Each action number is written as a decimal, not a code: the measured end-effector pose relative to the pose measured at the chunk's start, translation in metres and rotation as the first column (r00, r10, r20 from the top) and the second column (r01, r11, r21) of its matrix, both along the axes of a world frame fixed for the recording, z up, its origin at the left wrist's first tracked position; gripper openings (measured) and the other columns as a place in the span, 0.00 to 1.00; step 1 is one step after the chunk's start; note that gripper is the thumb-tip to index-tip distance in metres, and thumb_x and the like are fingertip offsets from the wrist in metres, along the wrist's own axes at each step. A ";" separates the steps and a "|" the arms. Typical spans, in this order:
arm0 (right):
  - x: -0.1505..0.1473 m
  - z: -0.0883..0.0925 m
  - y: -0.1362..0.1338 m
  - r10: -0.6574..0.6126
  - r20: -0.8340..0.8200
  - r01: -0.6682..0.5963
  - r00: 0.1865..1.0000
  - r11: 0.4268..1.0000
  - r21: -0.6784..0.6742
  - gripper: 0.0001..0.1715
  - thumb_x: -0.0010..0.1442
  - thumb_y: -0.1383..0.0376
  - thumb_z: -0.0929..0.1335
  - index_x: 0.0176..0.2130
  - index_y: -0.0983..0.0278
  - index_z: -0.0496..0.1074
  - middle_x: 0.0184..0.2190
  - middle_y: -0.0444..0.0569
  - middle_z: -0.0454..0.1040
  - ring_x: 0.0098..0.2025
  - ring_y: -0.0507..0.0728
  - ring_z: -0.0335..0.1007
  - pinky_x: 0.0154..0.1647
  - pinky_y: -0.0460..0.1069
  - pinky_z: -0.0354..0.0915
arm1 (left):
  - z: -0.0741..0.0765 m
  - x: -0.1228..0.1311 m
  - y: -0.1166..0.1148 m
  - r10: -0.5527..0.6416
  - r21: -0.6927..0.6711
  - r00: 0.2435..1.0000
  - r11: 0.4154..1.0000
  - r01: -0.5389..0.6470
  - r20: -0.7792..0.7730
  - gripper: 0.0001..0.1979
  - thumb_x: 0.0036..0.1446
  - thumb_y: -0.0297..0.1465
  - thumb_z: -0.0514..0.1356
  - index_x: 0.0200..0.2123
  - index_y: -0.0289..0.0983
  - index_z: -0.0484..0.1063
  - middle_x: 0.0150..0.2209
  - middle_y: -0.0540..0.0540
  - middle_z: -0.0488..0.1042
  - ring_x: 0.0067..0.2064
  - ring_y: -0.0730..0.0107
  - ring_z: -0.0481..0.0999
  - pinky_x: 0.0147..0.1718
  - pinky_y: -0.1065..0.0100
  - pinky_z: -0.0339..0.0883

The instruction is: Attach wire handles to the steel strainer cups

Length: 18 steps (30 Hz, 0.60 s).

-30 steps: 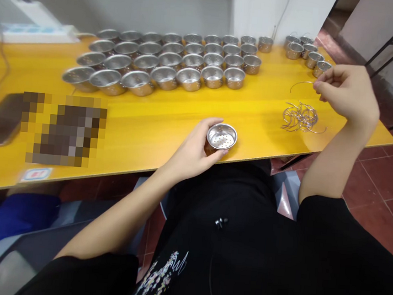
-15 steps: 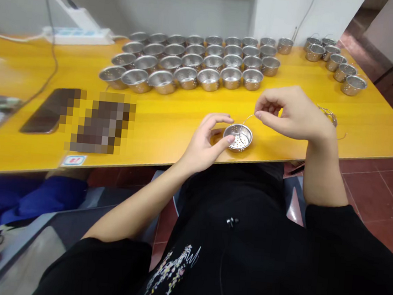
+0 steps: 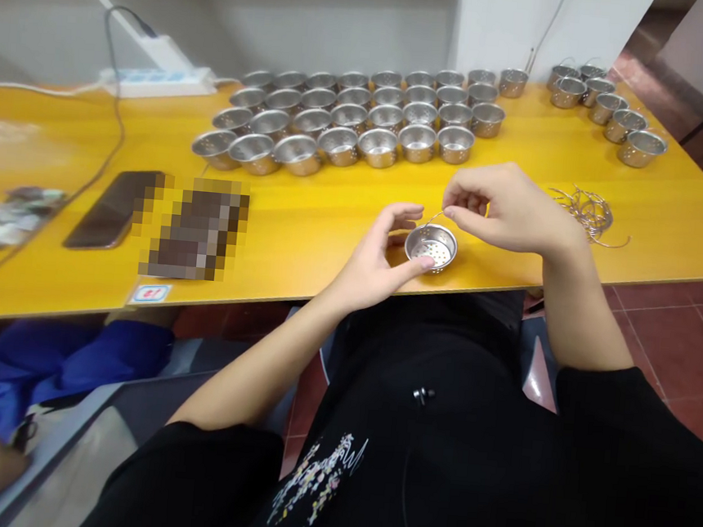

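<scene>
A small perforated metal cup (image 3: 431, 250) stands on the yellow table near its front edge. My left hand (image 3: 382, 258) grips it from the left, thumb over the front rim and fingers curved behind. My right hand (image 3: 497, 207) pinches a thin bent wire handle (image 3: 434, 217) between thumb and fingertips. The wire's lower end reaches the cup's far rim at the left; whether it passes through a hole I cannot tell. To the right of my right hand lies a tangled pile of wire handles (image 3: 590, 215).
Rows of perforated metal cups (image 3: 378, 147) fill the back of the table. Several cups with wire handles (image 3: 643, 149) stand at the right. A phone (image 3: 113, 208), a pixelated dark object (image 3: 198, 229) and a power strip (image 3: 158, 81) are on the left. Someone's blue-clothed legs (image 3: 103, 357) show below.
My right hand has moved left and slightly down. The wire has gone from inside the cup to its far rim. The view has shifted a little, showing more of the wire pile.
</scene>
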State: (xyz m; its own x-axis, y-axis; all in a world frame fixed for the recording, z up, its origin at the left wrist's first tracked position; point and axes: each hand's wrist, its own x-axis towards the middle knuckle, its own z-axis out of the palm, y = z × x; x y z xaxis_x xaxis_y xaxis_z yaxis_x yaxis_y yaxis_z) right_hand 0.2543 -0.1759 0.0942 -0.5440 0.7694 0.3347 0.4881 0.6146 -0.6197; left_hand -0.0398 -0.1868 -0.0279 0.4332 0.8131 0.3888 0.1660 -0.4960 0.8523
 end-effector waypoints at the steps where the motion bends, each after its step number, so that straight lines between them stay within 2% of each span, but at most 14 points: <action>1: 0.000 0.001 -0.001 -0.002 0.003 0.002 1.000 1.000 -0.008 0.14 0.74 0.50 0.82 0.43 0.55 0.84 0.35 0.47 0.83 0.40 0.65 0.79 0.45 0.58 0.75 | 0.002 0.000 -0.002 -0.011 0.026 0.998 1.000 0.013 -0.063 0.52 0.68 0.65 0.84 0.80 0.50 0.69 0.84 0.31 0.76 0.83 0.29 0.80 0.82 0.28 0.79; 4: 0.002 0.003 -0.003 0.013 0.030 -0.012 0.999 0.999 -0.034 0.13 0.75 0.53 0.83 0.42 0.56 0.85 0.36 0.47 0.85 0.40 0.64 0.80 0.46 0.57 0.75 | 0.004 0.001 -0.006 -0.004 0.108 0.982 0.994 0.025 -0.187 0.59 0.65 0.60 0.87 0.86 0.49 0.63 0.86 0.29 0.73 0.87 0.20 0.74 0.88 0.18 0.66; 7: 0.003 0.004 -0.003 0.027 0.066 -0.026 0.997 0.999 -0.020 0.09 0.76 0.58 0.82 0.43 0.58 0.86 0.37 0.47 0.87 0.40 0.63 0.81 0.46 0.56 0.76 | -0.001 0.004 -0.005 -0.010 0.133 0.984 0.990 0.034 -0.180 0.56 0.72 0.57 0.83 0.89 0.49 0.60 0.84 0.30 0.75 0.83 0.24 0.79 0.85 0.22 0.73; 10: 0.003 0.004 -0.003 0.047 0.098 -0.048 0.994 0.999 0.008 0.06 0.78 0.62 0.79 0.45 0.61 0.88 0.37 0.49 0.87 0.39 0.61 0.81 0.45 0.54 0.75 | -0.010 0.004 0.000 -0.021 0.178 0.992 0.983 0.043 -0.121 0.57 0.71 0.61 0.82 0.88 0.49 0.60 0.83 0.31 0.76 0.81 0.28 0.82 0.82 0.29 0.79; 18: 0.010 0.007 -0.006 0.054 0.106 -0.056 0.993 0.998 0.017 0.07 0.79 0.62 0.80 0.45 0.62 0.89 0.38 0.49 0.89 0.39 0.61 0.82 0.44 0.53 0.77 | -0.017 0.002 0.008 -0.023 0.295 0.996 0.954 0.048 -0.089 0.55 0.74 0.63 0.81 0.89 0.51 0.60 0.83 0.33 0.75 0.79 0.31 0.82 0.81 0.32 0.80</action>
